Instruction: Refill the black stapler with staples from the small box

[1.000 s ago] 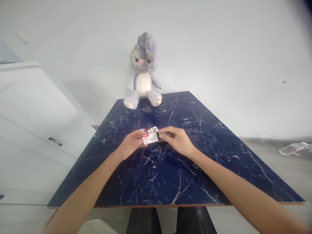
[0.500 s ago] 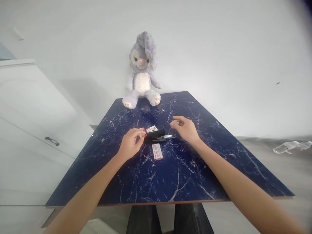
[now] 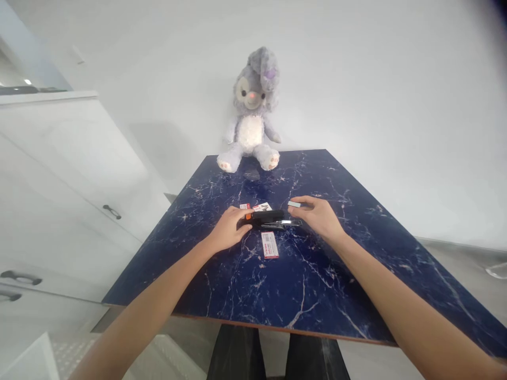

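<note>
A black stapler (image 3: 269,217) with an orange piece at its rear lies opened on the dark blue table, its silver staple channel pointing right. My left hand (image 3: 227,230) is closed around the stapler's rear end, thumb on the near side and fingers on the far side. Between the thumb and fingers of my right hand (image 3: 320,216) is a strip of staples (image 3: 294,204), silvery grey, held just above and beyond the channel's tip. A small red-and-white box (image 3: 270,245) lies on the near side of the stapler. Behind it are a white packet (image 3: 262,207) and another red-and-white box (image 3: 244,206), partly hidden.
A grey plush rabbit (image 3: 251,129) sits at the table's far edge against the wall. The table (image 3: 237,295) has a marble pattern and a brown front edge. White cabinets (image 3: 71,190) with dark handles stand on the left.
The camera has turned left, so everything sits further right in view. My right hand has tilted and the staple strip shows more plainly. My left hand stays at the stapler's rear.
</note>
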The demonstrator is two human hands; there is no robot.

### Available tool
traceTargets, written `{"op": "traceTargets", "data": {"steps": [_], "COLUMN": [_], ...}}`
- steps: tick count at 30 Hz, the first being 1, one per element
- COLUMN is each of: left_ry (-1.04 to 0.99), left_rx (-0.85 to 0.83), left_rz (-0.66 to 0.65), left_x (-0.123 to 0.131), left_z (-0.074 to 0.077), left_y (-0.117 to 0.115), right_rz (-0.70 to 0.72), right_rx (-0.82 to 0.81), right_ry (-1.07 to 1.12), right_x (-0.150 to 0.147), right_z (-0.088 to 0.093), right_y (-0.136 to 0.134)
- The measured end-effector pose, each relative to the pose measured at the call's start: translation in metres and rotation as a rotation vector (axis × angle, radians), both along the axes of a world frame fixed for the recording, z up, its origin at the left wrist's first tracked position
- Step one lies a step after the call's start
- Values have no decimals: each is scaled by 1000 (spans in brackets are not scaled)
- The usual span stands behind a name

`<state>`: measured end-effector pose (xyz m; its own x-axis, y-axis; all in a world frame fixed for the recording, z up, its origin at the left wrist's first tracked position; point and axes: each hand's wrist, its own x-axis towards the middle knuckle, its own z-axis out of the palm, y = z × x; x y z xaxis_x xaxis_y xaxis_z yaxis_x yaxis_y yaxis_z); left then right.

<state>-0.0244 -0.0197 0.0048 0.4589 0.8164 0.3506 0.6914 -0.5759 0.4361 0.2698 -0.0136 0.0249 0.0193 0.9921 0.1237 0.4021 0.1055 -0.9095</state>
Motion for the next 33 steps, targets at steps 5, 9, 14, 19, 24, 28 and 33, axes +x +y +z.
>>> {"op": "traceTargets", "data": {"steps": [5,9,14,19,24,28,33], "left_ry": [30,47,36,39,50,50,56], "left_rx": [-29,-57,-30,-7,-20,-18,4], "left_rz": [34,53,82,77,94,77,80], "left_x": [-10,-12,-12,-13,-13,-12,-13], "left_z": [9,10,5,5,7,7,7], "left_y": [2,2,3,3,2,3,4], "right_rz": [23,88,137,280,299,307,356], "right_rx": [22,5,160,162,101,25,-72], "right_ry": [-140,-246,-391,-460,-455,-388,-234], "right_x": [-1,-2,0,5,10,10,11], "right_z": [1,-1,-7,-8,-9,-13,-16], "right_y": [-2,-3,1,3,7,9,13]}}
